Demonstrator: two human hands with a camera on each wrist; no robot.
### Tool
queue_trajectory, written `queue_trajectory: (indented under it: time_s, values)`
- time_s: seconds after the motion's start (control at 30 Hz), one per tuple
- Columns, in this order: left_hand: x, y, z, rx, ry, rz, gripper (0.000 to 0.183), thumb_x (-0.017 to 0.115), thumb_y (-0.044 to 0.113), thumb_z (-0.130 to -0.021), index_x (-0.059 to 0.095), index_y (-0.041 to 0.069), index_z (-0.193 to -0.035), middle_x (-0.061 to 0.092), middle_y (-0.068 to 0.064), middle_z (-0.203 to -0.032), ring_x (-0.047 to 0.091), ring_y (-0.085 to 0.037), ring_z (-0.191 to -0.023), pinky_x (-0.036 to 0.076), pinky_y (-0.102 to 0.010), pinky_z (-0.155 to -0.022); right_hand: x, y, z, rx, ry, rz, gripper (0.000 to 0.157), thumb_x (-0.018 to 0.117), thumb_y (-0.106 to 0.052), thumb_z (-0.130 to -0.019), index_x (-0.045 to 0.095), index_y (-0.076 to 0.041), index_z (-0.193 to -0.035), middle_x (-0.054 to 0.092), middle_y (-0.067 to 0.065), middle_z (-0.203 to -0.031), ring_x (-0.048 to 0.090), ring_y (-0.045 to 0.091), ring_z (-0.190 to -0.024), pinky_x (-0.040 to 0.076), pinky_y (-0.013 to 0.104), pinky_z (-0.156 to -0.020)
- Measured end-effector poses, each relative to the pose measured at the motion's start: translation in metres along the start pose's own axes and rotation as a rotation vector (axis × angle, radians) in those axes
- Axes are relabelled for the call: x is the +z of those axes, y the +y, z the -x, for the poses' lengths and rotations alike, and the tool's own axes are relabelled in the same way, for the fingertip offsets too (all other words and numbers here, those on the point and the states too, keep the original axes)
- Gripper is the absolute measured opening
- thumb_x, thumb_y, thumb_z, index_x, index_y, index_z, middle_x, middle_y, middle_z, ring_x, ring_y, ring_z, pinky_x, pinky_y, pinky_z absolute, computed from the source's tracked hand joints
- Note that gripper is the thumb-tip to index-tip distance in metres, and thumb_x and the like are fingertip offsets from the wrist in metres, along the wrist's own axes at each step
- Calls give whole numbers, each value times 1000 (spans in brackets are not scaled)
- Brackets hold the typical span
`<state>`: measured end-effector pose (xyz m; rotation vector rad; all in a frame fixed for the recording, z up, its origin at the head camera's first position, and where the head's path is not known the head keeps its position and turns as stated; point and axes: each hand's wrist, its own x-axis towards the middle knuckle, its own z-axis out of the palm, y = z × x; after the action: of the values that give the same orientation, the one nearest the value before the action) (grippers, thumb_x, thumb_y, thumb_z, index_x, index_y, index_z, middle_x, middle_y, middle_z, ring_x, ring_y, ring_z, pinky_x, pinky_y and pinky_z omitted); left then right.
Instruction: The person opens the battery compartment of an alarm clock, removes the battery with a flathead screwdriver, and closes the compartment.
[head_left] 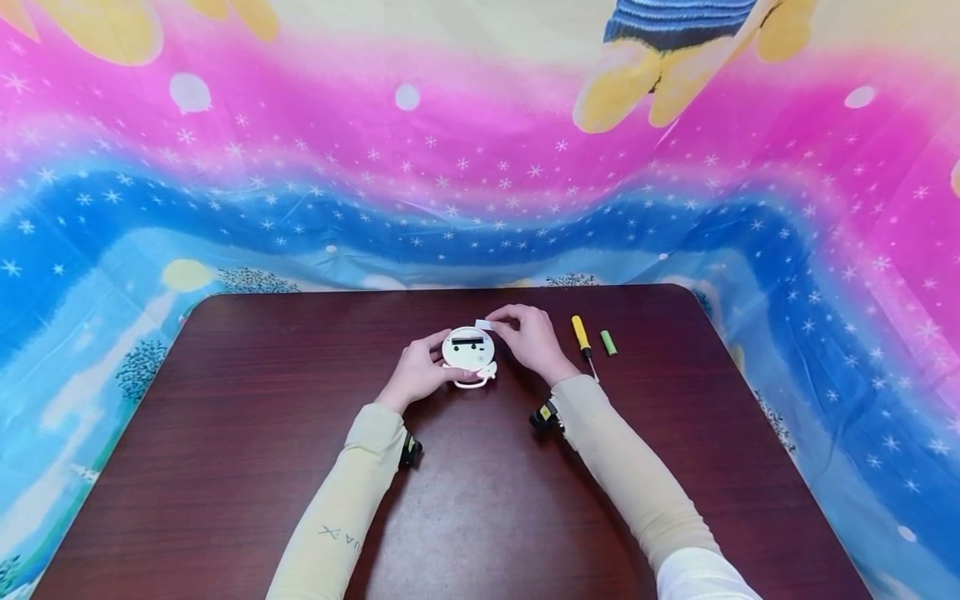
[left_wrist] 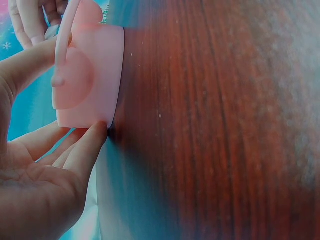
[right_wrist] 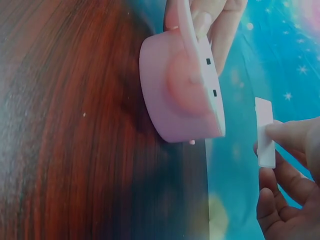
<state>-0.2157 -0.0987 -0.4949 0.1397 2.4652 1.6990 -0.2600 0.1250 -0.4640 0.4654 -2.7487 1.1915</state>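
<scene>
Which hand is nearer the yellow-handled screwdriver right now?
Right. The right hand lies just left of the screwdriver, pinching a small white cover; the left hand is farther left, holding the round white device.

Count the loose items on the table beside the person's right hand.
2: a yellow-handled screwdriver just beyond the right hand, and a green battery right of it. None appear hidden.

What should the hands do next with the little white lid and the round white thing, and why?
Probably put the lid down on the table and fetch the green battery. The right hand pinches the lid just off the round gadget, which the left hand steadies. The gadget's dark slot looks open, and the battery lies beside the screwdriver, untouched.
</scene>
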Motion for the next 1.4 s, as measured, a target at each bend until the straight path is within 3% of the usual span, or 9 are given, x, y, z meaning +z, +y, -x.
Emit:
queue_trajectory:
  time_s: [0.3,0.57,0.93,1.4]
  values:
    - [0,0,0,5,-13,14,94,96,19,-78,49,0,-157,54,-18,-155,64,-33,-131,54,-42,-107,7,-9,-3,4,-22,28,13,76,-17,-101,84,-17,-111,72,4,-110,62,24,-90,53,40,-82]
    - [0,0,0,-3,-20,21,93,97,20,-78,50,4,-157,55,-15,-155,64,-32,-132,54,-41,-107,14,-11,-7,2,-69,41,14,73,-17,-102,83,-18,-112,72,4,-111,65,24,-102,54,44,-91]
    - [-1,0,1,-3,-23,14,94,96,21,-79,49,2,-158,55,-16,-155,63,-33,-132,54,-43,-107,23,-14,-9,4,-140,84,14,73,-17,-102,83,-16,-112,71,4,-110,64,25,-103,53,44,-90]
    - [0,0,1,-9,-29,22,94,95,19,-81,46,1,-159,54,-16,-156,62,-31,-133,53,-43,-108,30,-22,-12,-54,-152,204,14,72,-13,-101,84,-14,-109,72,3,-106,65,24,-101,54,41,-87]
